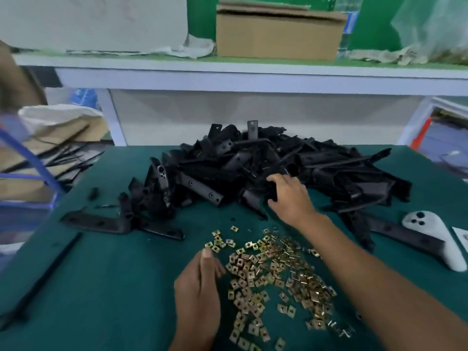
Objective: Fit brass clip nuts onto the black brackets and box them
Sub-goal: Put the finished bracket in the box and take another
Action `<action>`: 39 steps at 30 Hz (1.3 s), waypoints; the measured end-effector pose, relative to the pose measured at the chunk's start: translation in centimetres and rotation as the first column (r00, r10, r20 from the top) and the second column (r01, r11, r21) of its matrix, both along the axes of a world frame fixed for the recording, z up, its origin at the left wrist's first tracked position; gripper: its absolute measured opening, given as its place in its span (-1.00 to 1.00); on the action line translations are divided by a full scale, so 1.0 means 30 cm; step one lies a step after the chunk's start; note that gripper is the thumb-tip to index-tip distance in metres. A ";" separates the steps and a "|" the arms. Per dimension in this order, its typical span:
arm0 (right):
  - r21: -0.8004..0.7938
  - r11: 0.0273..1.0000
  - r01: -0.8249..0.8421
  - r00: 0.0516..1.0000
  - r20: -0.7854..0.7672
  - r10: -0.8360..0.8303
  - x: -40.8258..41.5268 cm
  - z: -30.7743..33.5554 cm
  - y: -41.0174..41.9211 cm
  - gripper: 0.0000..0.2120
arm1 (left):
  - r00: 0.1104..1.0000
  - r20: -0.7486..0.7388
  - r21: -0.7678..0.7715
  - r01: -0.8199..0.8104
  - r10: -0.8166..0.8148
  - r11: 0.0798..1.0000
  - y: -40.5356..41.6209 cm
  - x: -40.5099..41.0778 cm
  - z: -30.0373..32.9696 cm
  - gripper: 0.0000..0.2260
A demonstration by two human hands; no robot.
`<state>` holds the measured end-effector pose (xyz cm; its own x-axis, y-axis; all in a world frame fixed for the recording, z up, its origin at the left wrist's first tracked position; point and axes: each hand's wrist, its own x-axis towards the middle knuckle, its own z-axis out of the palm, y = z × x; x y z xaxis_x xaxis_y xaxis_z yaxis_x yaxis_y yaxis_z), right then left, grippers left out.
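While my left hand (200, 282) rested on the green table (106, 287) at the edge of the loose brass nuts (276, 279), fingers curled, contents unclear, my right hand (291, 196) reached into the black bracket pile (266, 168), fingers spread over one, grip unclear. Cardboard box (276, 34) sat on shelf behind.

Right hand (291, 196) fingertips buried in black bracket pile (266, 171), grasp unclear; left hand (200, 282) fingers hidden behind its back; cardboard box (278, 34) and shelf clutter blurred.
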<state>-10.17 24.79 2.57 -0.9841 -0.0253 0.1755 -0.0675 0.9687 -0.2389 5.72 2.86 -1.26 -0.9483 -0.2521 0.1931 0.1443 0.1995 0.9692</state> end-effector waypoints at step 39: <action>-0.125 0.934 -0.335 0.934 0.084 0.346 0.546 -0.070 0.099 -0.71 | 0.922 -0.010 0.195 0.381 -0.386 0.904 0.014 0.018 0.042 -0.69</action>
